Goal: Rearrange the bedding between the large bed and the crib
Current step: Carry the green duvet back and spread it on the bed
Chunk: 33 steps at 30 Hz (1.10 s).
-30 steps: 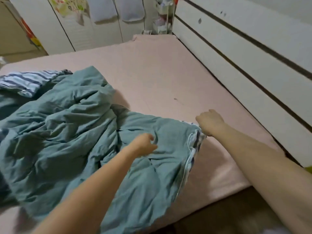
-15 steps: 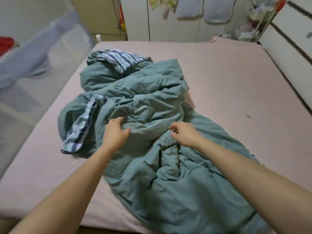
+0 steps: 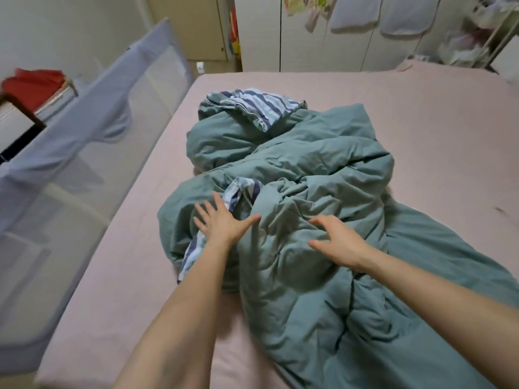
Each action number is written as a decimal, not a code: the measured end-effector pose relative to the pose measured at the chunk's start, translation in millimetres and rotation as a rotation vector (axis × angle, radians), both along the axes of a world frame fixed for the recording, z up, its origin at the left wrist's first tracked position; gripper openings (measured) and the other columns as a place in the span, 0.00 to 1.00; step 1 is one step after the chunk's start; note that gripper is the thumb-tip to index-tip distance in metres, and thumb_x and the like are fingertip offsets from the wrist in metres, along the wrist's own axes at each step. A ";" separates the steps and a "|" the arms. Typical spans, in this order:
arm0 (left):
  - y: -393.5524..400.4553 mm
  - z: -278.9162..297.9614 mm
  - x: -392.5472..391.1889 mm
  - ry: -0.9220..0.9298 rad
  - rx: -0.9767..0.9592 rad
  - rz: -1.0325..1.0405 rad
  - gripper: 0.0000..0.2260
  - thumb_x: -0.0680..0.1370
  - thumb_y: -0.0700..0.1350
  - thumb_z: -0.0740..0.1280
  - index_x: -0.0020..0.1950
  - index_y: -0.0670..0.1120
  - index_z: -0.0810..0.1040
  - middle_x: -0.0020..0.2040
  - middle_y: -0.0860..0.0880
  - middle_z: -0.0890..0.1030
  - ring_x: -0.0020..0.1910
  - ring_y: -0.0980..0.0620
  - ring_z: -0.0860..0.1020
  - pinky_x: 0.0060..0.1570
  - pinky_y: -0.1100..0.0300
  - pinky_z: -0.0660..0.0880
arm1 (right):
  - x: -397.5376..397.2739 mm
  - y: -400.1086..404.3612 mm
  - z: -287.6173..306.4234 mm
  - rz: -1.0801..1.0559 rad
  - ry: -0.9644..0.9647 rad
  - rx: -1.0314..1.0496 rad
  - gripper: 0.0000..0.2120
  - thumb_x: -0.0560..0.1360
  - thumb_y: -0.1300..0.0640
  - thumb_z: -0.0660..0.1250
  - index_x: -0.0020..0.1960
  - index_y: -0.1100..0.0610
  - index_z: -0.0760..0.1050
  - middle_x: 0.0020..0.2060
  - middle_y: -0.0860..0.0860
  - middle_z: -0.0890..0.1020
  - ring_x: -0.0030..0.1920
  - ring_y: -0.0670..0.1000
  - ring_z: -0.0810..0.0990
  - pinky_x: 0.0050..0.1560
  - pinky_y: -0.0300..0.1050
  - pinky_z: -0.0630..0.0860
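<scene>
Left hand (image 3: 222, 224) flat, fingers spread, pressing on crumpled green duvet (image 3: 295, 220) just beside a striped fold (image 3: 241, 192); nothing gripped. Right hand (image 3: 338, 238) also splayed, fingers slightly bent, resting on a raised ridge of the same duvet; no cloth pinched that can be seen.

Duvet heaped mid-bed on the pink sheet (image 3: 421, 113), bunched and twisted, striped underside (image 3: 261, 105) turned out at the far end. Near end trailing to the bed's near edge at lower right; whether it hangs over, cannot tell.

Risks, as judged:
- Lifting from the middle of the heap with open palms: likely to drag only the top layer, rest staying tangled and heavy.
- Trailing near end: could slide off toward the floor if the bulk is pulled away from it unevenly.
- Swinging a loose bundle left: could catch on the top of the mesh rail (image 3: 92, 116).

Edges and room:
- Mesh rail running along the bed's left side, close against the mattress; likely the crib side, though the crib's inside not in view.
- Wide bare sheet left, right and beyond the heap; good room to spread or fold.
- Wardrobe doors (image 3: 309, 32) past the far edge, well apart from the heap.
</scene>
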<state>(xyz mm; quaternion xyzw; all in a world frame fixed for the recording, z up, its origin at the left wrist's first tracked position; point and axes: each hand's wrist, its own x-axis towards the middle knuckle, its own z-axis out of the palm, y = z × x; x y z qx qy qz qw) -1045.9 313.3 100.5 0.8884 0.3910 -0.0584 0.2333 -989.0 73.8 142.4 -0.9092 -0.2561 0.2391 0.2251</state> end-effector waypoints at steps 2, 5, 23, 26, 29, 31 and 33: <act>7.6 -12.3 4.3 0.016 -0.059 0.019 0.59 0.63 0.74 0.66 0.78 0.45 0.37 0.78 0.39 0.52 0.77 0.39 0.43 0.72 0.42 0.40 | -1.7 5.0 -4.9 -0.024 0.022 -0.009 0.27 0.76 0.51 0.67 0.71 0.55 0.65 0.69 0.54 0.68 0.69 0.51 0.68 0.66 0.39 0.62; 8.1 -38.7 4.5 -0.008 -0.268 -0.004 0.55 0.65 0.67 0.72 0.78 0.44 0.46 0.73 0.43 0.66 0.75 0.41 0.59 0.72 0.42 0.47 | -7.6 14.3 -10.1 -0.045 0.046 0.005 0.31 0.74 0.49 0.69 0.73 0.55 0.62 0.70 0.53 0.66 0.69 0.51 0.67 0.67 0.39 0.61; -47.9 -2.3 -120.6 -0.343 -0.478 -0.370 0.14 0.79 0.36 0.60 0.58 0.54 0.75 0.57 0.55 0.77 0.57 0.57 0.74 0.54 0.67 0.66 | -13.3 9.7 -29.1 -0.544 0.196 0.205 0.15 0.72 0.64 0.63 0.58 0.58 0.76 0.50 0.54 0.79 0.52 0.56 0.77 0.50 0.43 0.71; -51.4 14.5 -115.2 -0.483 -0.461 -0.237 0.09 0.82 0.42 0.58 0.56 0.50 0.77 0.55 0.55 0.79 0.57 0.57 0.74 0.53 0.66 0.67 | -10.5 -4.4 -19.3 -0.593 0.200 0.308 0.08 0.73 0.62 0.57 0.40 0.57 0.74 0.41 0.54 0.78 0.45 0.56 0.76 0.44 0.46 0.68; -67.0 52.2 -106.5 -0.466 -0.279 -0.406 0.18 0.77 0.60 0.60 0.34 0.49 0.73 0.29 0.52 0.74 0.34 0.51 0.72 0.35 0.54 0.63 | -15.7 -12.1 -4.1 -0.486 0.152 0.316 0.09 0.76 0.54 0.60 0.49 0.57 0.76 0.46 0.52 0.79 0.47 0.54 0.76 0.46 0.45 0.68; -64.7 81.2 -114.5 -0.360 -0.015 -0.682 0.23 0.69 0.68 0.61 0.36 0.47 0.77 0.30 0.48 0.75 0.32 0.49 0.73 0.32 0.54 0.66 | -18.1 -15.4 8.5 -0.379 0.096 0.356 0.11 0.75 0.50 0.66 0.48 0.58 0.79 0.43 0.52 0.81 0.44 0.51 0.77 0.43 0.45 0.69; -43.8 104.7 -122.0 -0.042 0.389 -0.929 0.20 0.68 0.66 0.63 0.42 0.51 0.79 0.36 0.48 0.80 0.36 0.47 0.77 0.34 0.56 0.70 | -18.2 -15.7 20.4 -0.305 -0.001 0.379 0.09 0.73 0.52 0.68 0.42 0.58 0.79 0.38 0.53 0.81 0.40 0.51 0.77 0.39 0.45 0.69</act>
